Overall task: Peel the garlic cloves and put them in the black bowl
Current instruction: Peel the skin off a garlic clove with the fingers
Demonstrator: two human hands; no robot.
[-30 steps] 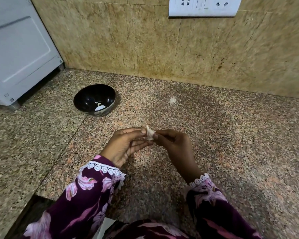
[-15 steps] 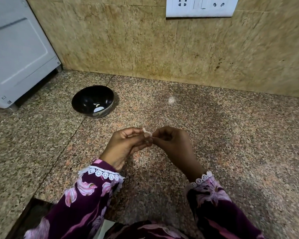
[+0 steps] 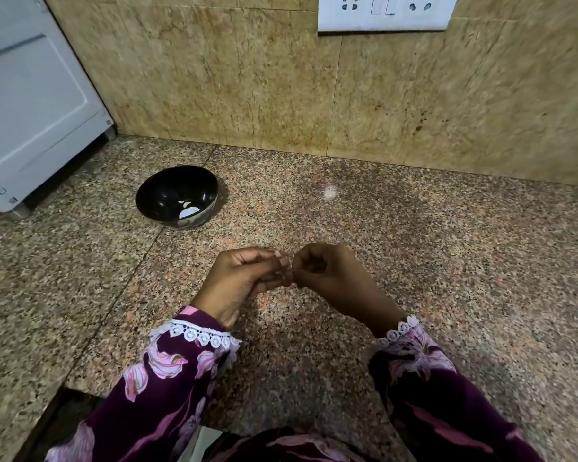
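My left hand (image 3: 244, 278) and my right hand (image 3: 331, 278) meet fingertip to fingertip above the middle of the granite counter (image 3: 447, 261). Between them they pinch a small pale garlic clove (image 3: 282, 256), of which only a sliver shows. Both hands have curled fingers. The black bowl (image 3: 177, 196) stands on the counter to the upper left of my hands, a hand's length away. Some pale pieces lie at its bottom.
A white appliance (image 3: 30, 105) stands on the counter at the far left, just left of the bowl. A tiled wall (image 3: 314, 95) with a white socket plate (image 3: 384, 11) closes the back. A pale speck (image 3: 329, 192) lies on the counter. The counter's front edge drops off at the lower left.
The clove, clearly visible one second ago, is now mostly hidden between the fingertips. My hands have stayed in the same place, fingers curling in tighter.
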